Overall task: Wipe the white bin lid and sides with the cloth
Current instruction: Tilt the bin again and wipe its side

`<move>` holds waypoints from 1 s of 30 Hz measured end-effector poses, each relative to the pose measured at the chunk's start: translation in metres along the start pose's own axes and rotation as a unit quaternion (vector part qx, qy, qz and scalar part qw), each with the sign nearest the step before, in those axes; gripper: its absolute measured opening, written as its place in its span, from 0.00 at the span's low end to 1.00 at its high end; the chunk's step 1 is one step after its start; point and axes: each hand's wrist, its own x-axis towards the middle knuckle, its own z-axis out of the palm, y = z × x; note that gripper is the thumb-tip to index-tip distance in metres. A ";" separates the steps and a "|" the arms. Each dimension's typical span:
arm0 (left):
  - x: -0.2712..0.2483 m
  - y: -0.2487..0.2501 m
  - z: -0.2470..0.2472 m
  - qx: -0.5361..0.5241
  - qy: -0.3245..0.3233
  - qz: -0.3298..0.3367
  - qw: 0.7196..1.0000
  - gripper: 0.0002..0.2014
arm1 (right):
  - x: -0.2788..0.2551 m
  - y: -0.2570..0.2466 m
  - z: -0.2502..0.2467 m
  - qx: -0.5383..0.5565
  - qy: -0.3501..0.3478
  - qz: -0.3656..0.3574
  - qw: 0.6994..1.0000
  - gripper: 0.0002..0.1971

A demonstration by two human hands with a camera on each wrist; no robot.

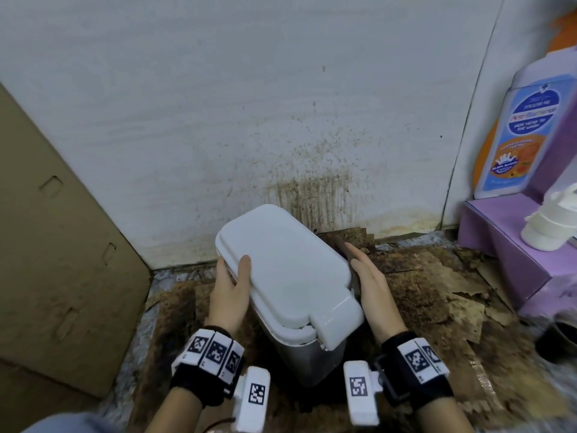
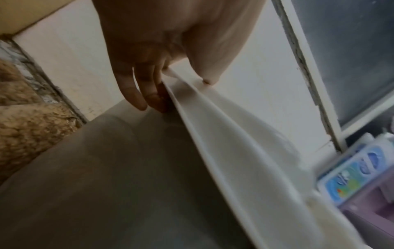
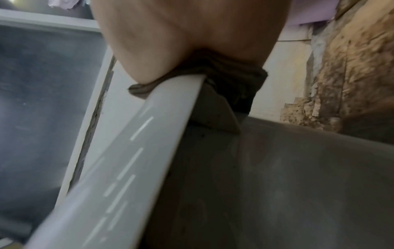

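Wrist bands (image 1: pixel 208 354): black, with checkered white markers, nearest the head camera, one on each forearm on either side of the bin.
Cardboard sheet (image 1: pixel 56 245): tan, leaning at the far left of the bin, with punched slots; well apart from it.
Left hand (image 1: pixel 229 289): on the bin's left edge; thumb lies on top of the lid, fingers (image 2: pixel 136 94) reach under the lid's rim, so the grip holds the lid edge.
White bin (image 1: pixel 309 354): stands tilted on the floor close to the wall, grey-white body below.
Bin lid (image 1: pixel 281 270): white, rounded, closed, with a tab at its near end.
Cloth (image 3: pixel 230 80): dark, pressed by the right hand against the bin's right side just under the lid rim; a fold pokes over the lid's edge.
Right hand (image 1: pixel 371 282): flat along the bin's right side, fingers straight, grip wide, covering the cloth.
Wall (image 1: pixel 249 89): pale, behind the bin, with brown spatter and drip stains (image 1: pixel 315 189) just above and right of the lid.
Floor (image 1: pixel 421 292): stained, torn brown cardboard beneath and right of the bin; open room there.
Purple box (image 1: pixel 515 245): far right of the bin, well apart, carrying a bottle with a blue label (image 1: pixel 521 135) and a white object (image 1: pixel 552 220).
Dark pot (image 1: pixel 559 339): right of the bin, in front of the purple box.
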 end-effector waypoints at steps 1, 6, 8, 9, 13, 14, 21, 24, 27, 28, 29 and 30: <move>-0.007 0.000 0.002 0.011 0.009 -0.004 1.000 0.33 | 0.002 -0.001 -0.001 0.001 -0.017 0.006 1.000 0.19; -0.042 0.001 0.018 0.007 -0.019 -0.006 1.000 0.35 | 0.005 -0.008 0.000 0.002 -0.036 -0.003 0.999 0.19; -0.048 0.001 0.025 0.002 -0.026 0.001 1.000 0.36 | 0.005 -0.007 -0.001 -0.001 -0.040 -0.006 0.999 0.19; -0.050 0.001 0.027 -0.003 -0.028 0.010 1.000 0.35 | 0.006 -0.005 0.000 -0.005 -0.038 -0.006 0.999 0.19; -0.049 0.000 0.027 -0.037 -0.037 0.027 0.998 0.33 | 0.004 0.000 0.001 -0.002 -0.025 -0.014 1.000 0.19; -0.049 0.001 0.026 -0.044 -0.044 0.032 0.998 0.33 | 0.002 0.001 0.002 0.004 -0.019 -0.015 1.000 0.19; -0.025 0.017 0.012 -0.031 -0.110 0.054 0.992 0.29 | -0.024 0.007 0.023 0.042 0.089 -0.033 0.995 0.19; -0.013 0.024 0.006 -0.020 -0.140 0.052 0.989 0.28 | -0.037 0.009 0.038 0.059 0.133 -0.037 0.989 0.21; -0.007 0.025 0.001 -0.020 -0.168 0.054 0.984 0.23 | -0.047 0.011 0.050 0.075 0.157 -0.034 0.984 0.21; -0.007 0.026 -0.001 -0.023 -0.172 0.053 0.983 0.21 | -0.049 0.011 0.053 0.077 0.159 -0.034 0.984 0.21; -0.007 0.027 -0.004 -0.026 -0.173 0.052 0.983 0.20 | -0.050 0.010 0.056 0.074 0.161 -0.037 0.984 0.21; -0.006 0.027 -0.005 -0.027 -0.175 0.055 0.983 0.22 | -0.050 0.010 0.057 0.068 0.162 -0.043 0.984 0.21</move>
